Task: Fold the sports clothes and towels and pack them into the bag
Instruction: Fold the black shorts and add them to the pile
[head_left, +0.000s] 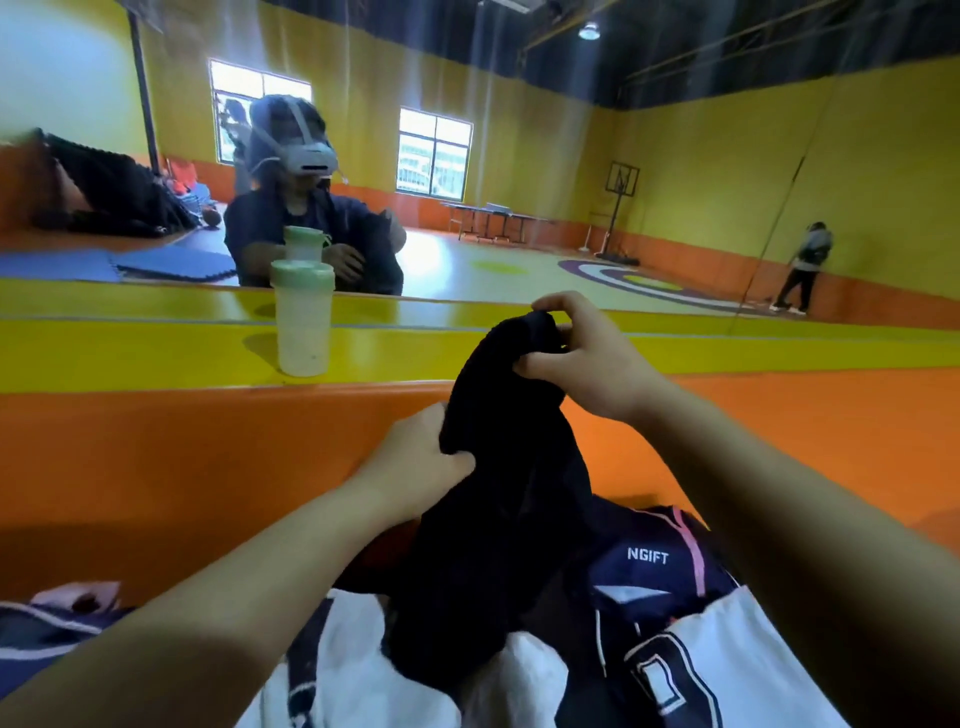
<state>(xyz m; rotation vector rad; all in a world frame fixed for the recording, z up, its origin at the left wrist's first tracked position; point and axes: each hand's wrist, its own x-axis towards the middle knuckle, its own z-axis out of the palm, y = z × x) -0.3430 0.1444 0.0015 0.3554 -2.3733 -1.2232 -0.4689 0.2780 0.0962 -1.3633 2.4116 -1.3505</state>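
Note:
A black garment (498, 519) hangs bunched in front of me, lifted off my lap. My right hand (582, 358) pinches its upper end, thumb and fingers curled round the cloth. Lower and to the left, my left hand (415, 457) grips a fold of the same garment. Under it lies a dark navy bag (654, 566) with white lettering and a pink zip strip. White fabric with dark markings (748, 670) spreads across the bottom of the view, partly hidden by my forearms.
A pale shaker bottle with a green lid (302, 317) stands on the yellow ledge (130, 353) before a wall mirror. The orange padded surface (156, 457) runs below it. More dark and pink cloth (62, 618) lies at the lower left.

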